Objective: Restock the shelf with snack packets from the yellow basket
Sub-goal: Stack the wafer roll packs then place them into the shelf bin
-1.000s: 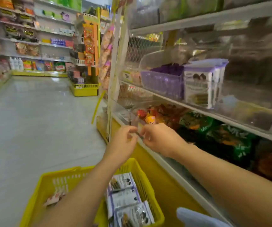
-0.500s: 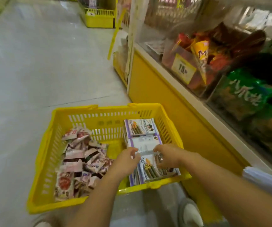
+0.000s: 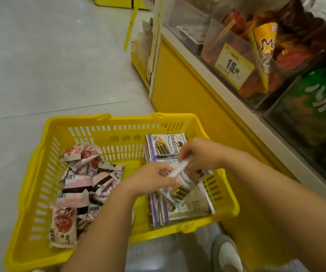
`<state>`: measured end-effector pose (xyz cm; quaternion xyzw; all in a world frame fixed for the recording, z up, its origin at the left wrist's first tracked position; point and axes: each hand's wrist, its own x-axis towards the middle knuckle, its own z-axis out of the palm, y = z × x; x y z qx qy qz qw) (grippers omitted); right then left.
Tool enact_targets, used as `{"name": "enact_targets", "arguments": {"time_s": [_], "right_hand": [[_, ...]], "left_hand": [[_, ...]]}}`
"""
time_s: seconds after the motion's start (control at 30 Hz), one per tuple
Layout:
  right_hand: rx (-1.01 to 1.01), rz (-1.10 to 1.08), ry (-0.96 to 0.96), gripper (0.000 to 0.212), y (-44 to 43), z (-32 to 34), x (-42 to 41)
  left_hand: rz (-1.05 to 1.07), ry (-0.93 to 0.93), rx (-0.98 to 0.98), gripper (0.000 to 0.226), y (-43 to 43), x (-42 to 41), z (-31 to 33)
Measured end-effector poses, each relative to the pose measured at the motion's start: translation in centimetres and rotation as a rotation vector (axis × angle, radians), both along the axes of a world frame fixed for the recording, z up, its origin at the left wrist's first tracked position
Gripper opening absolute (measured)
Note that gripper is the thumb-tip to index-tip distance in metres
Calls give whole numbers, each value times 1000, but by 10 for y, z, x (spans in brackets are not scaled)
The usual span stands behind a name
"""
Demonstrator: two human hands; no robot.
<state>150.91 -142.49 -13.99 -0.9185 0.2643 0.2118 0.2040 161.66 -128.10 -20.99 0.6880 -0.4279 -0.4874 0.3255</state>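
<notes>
A grey and white shoe (image 3: 227,252) stands at the near edge, just behind the near right corner of the yellow basket (image 3: 119,138), which sits on the grey floor (image 3: 50,55). The basket's right wall runs close along the yellow base panel (image 3: 187,91) of the shelf (image 3: 256,124); whether they touch cannot be told. To the left of the basket and beyond it, the floor lies open.

Both forearms reach over the near rim into the right half of the basket. The left hand (image 3: 150,178) and the right hand (image 3: 199,154) each pinch the top edge of one purple-and-white snack packet (image 3: 180,190), fingers curled on it, the left thumb across its front. The packet hangs tilted, its lower end over a stack of like packets (image 3: 187,210) lying flat below; how many are in the stack cannot be counted. One more purple packet (image 3: 163,146) lies face up at the far end, just beyond the right hand.

The left half of the basket holds a loose heap of pink-and-white packets (image 3: 79,183), well over ten, too jumbled to count.

Farther right, on the shelf, clear bins hold orange snack bags (image 3: 264,46) behind a yellow price tag (image 3: 234,66) reading 15, with green bags (image 3: 315,107) in the bin beside them.
</notes>
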Motion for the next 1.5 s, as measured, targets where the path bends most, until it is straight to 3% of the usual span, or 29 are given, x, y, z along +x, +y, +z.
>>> {"name": "enact_targets", "arguments": {"time_s": [0.1, 0.17, 0.27, 0.37, 0.5, 0.57, 0.67, 0.8, 0.87, 1.03, 1.13, 1.2, 1.33, 1.5], "right_hand": [[8, -88, -364, 45, -2, 5, 12], [11, -189, -408, 53, -4, -2, 11], [29, -171, -63, 45, -2, -29, -4], [91, -17, 214, 47, 19, -61, -18], [-154, 305, 227, 98, 47, -91, -25], [-253, 370, 182, 104, 52, -96, -27], [-188, 285, 139, 96, 46, -93, -28], [196, -28, -52, 99, 19, -51, -15], [199, -117, -244, 95, 1, -21, -3], [-59, -390, -941, 61, 0, 10, 7], [32, -488, -1249, 58, 27, -4, 11], [120, -476, -1300, 61, 45, -16, 13], [78, -394, -1201, 64, 66, -33, 15], [73, -311, -960, 65, 66, -40, 15]], "left_hand": [[79, -106, -26, 13, 1, 15, 11], [180, -93, -28, 16, 7, 23, 9], [318, -88, 26, 18, 18, 34, -4], [436, -31, 50, 23, 23, 41, -14], [590, 64, 48, 40, 23, 42, -16], [628, 115, 43, 57, 22, 41, -16], [666, 188, 17, 67, 20, 40, -15], [721, 153, 1, 71, 20, 41, -13], [746, 132, -7, 68, 19, 42, -10], [850, 278, -42, 63, 12, 41, -3], [907, 341, -25, 66, 3, 35, -2], [953, 419, -57, 59, -2, 30, -1], [989, 743, -190, 39, -11, 22, 5], [906, 1007, -404, 51, -12, 27, 11]]}}
